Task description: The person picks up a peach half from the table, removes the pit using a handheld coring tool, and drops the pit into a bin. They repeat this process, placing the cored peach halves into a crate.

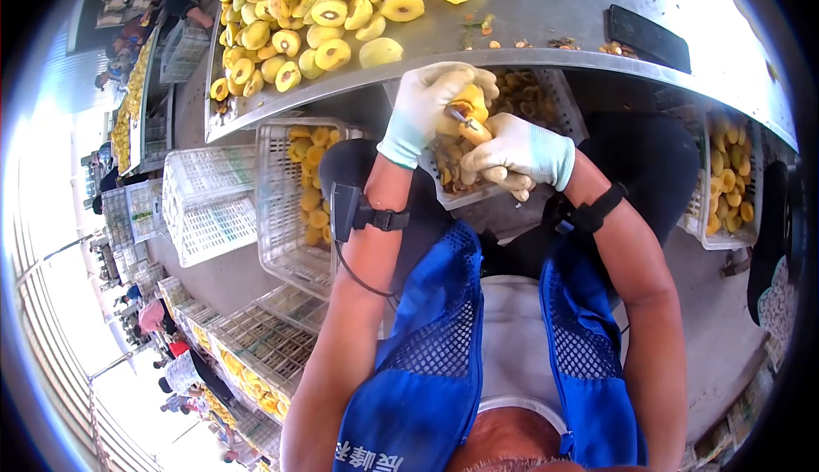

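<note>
My left hand, in a pale work glove with a light green cuff, is closed around a yellow peach half. My right hand, gloved the same way, grips a pitting knife with a light-coloured handle. Its short metal end touches the cut side of the fruit; the exact blade shape is hard to make out. Both hands are close together, just off the metal table's near edge. Below them, between my knees, a white crate contains peach pieces and scraps.
Halved yellow peaches are heaped on the metal table, with a black phone-like object at right. Crates of peaches stand left and right of my legs. White stacked crates and other people are farther left.
</note>
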The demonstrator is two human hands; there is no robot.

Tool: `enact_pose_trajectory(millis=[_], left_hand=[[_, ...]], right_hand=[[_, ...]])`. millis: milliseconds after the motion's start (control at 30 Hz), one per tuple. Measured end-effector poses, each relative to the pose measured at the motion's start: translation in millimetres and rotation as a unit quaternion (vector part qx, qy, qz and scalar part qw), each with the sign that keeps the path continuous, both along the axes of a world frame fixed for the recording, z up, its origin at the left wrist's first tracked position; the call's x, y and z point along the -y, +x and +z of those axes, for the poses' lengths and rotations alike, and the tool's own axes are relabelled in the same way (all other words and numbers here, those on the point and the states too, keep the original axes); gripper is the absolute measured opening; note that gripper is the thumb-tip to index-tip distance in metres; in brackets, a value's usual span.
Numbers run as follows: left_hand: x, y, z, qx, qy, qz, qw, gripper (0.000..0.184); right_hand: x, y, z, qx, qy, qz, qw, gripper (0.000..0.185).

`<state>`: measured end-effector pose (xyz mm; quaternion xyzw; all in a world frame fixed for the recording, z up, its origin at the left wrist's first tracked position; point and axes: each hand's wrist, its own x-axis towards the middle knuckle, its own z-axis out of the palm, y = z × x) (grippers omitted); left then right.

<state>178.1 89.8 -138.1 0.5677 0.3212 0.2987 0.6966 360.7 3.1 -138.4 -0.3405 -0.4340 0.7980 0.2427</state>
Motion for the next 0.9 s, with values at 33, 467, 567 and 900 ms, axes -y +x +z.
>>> enact_pose_trajectory(millis=[33, 467, 567, 900], left_hand=[[-0.9, -0.5, -1.8, -0.015, -0.036, -0.014, 0.999, 0.037], [16.9, 1.7, -2.5, 0.229, -0.100, 0.151, 0.956, 0.045], [-0.9, -51.0, 17.8, -0.121, 0.368, 0.268, 0.882, 0.038], [-55.2, -144.0, 42.0, -0.570, 0.413, 0.218, 0.676, 0.042]], right_hand=[[0.6, -0.7, -1.2, -0.011, -0.018, 0.003, 1.000, 0.023], [6.5, -8.9, 17.4, -0.165, -0.101, 0.024, 0.981, 0.028], [5.2, -2.9, 19.4, -0.123, -0.082, -0.034, 0.988, 0.030], [-3.1, -9.1, 26.6, 0.034, -0.074, -0.122, 0.989, 0.029]])
